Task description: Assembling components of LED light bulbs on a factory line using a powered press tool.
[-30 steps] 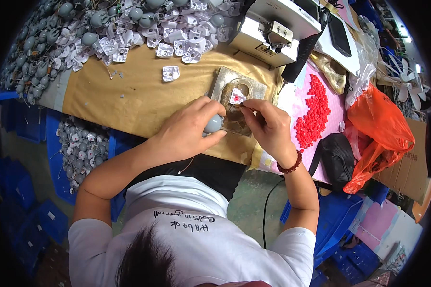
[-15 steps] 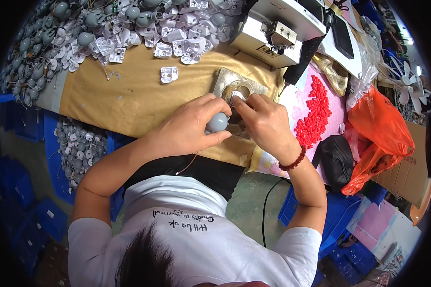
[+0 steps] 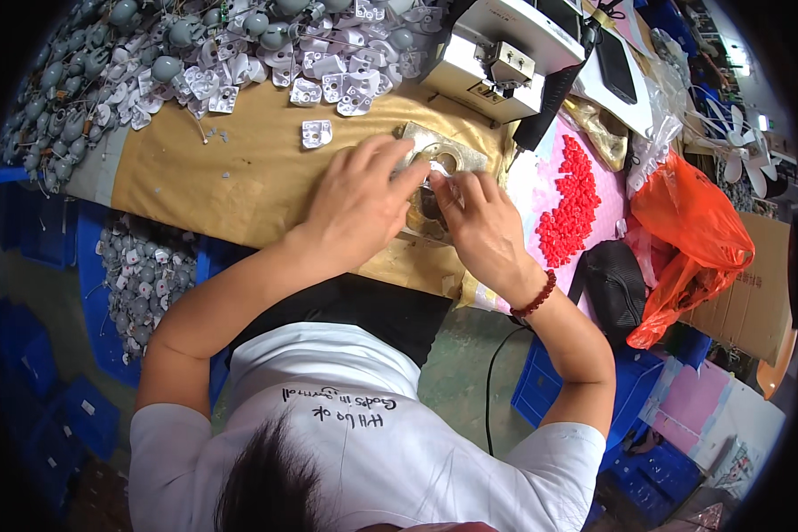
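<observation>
Both my hands meet over a square metal fixture (image 3: 414, 133) with round hollows near the table's front edge. A small white plastic piece (image 3: 438, 167) shows at my fingertips there. My right hand (image 3: 490, 222) is closed, with thumb and forefinger pinched at the white piece. My left hand (image 3: 359, 202) reaches in from the other side, fingers bent and tips against the fixture at the same spot; its thumb and whatever lies beneath the palm are hidden. The grey ball is out of sight. One loose white plastic housing (image 3: 316, 133) lies beyond my left hand.
Grey balls and white housings (image 3: 239, 66) are heaped at the far left. A white and metal device (image 3: 483, 80) stands behind the fixture. Red small parts (image 3: 569, 208), a black pouch (image 3: 614, 293) and an orange bag (image 3: 692, 230) lie right. A blue bin (image 3: 102, 301) stands below left.
My left hand has moved up and forward onto the fixture; the grey ball it held has gone from view. My right hand has shifted slightly and stays pinched at the fixture.
</observation>
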Motion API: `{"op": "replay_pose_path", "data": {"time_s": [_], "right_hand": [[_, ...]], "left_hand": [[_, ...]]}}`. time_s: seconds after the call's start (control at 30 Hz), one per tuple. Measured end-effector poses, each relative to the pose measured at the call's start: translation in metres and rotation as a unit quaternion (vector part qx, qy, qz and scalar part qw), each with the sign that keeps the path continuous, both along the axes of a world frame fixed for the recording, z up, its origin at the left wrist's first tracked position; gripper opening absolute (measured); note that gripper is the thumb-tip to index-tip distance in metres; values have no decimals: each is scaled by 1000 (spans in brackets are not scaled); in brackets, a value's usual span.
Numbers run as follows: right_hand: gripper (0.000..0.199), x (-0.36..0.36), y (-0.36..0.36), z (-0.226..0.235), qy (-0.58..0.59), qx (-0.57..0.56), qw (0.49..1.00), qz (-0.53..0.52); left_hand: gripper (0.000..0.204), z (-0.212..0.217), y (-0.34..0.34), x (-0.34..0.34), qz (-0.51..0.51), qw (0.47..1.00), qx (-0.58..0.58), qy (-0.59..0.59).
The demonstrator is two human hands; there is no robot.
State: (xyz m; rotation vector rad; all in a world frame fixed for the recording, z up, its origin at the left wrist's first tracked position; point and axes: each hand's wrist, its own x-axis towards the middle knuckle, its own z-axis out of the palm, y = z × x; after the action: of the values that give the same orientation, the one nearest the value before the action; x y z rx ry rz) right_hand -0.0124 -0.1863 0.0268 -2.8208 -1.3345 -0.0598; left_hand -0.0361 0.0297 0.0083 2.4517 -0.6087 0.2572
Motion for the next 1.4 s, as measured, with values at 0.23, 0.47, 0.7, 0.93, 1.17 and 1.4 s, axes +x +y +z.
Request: {"op": "replay_pose_path", "data": {"time_s": [0.23, 0.47, 0.7, 0.93, 1.17, 1.4], "right_hand": [[52, 2, -39, -2, 107, 342, 918, -171], [44, -21, -54, -15, 231, 287, 915, -162], [34, -14, -40, -33, 66, 225, 954, -187], [37, -12, -51, -41, 96, 356, 889, -271], [38, 7, -28, -34, 448, 763, 423, -196], [31, 31, -37, -26, 597, 645, 470, -83]], "left_hand": [[52, -20, -14, 2, -37, 995, 82, -42], [47, -19, -13, 4, -72, 985, 138, -72], [41, -18, -9, 6, -77, 988, 93, -94], [30, -14, -21, 14, -28, 995, 50, -77], [25, -17, -26, 11, -8, 996, 36, -86], [21, -13, -24, 12, -20, 996, 31, -76]]}}
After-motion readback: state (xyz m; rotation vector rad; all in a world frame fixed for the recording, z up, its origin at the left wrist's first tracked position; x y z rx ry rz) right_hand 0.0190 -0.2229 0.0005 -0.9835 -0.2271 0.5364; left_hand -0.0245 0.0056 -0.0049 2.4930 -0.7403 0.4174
